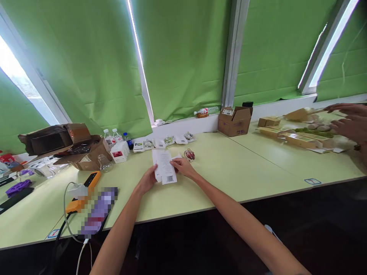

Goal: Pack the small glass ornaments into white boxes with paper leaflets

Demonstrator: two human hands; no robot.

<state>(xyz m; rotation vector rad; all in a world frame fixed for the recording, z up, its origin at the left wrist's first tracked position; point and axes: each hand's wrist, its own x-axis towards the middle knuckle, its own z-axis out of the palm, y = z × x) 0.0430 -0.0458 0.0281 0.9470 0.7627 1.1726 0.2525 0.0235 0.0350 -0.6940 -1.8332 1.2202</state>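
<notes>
While in 2 hands (149, 179) (181, 166): 1 flat white box (164, 166), 1 barcode (169, 178).

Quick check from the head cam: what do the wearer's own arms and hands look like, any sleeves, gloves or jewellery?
Both forearms are bare up to the frame edge: no sleeves show. The left hand and right hand wear no gloves, and no watch, ring or bracelet can be made out.

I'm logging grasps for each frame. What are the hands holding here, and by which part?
Both hold a white flat carton with a barcode: left hand at its left edge, right hand at its right edge.
</notes>
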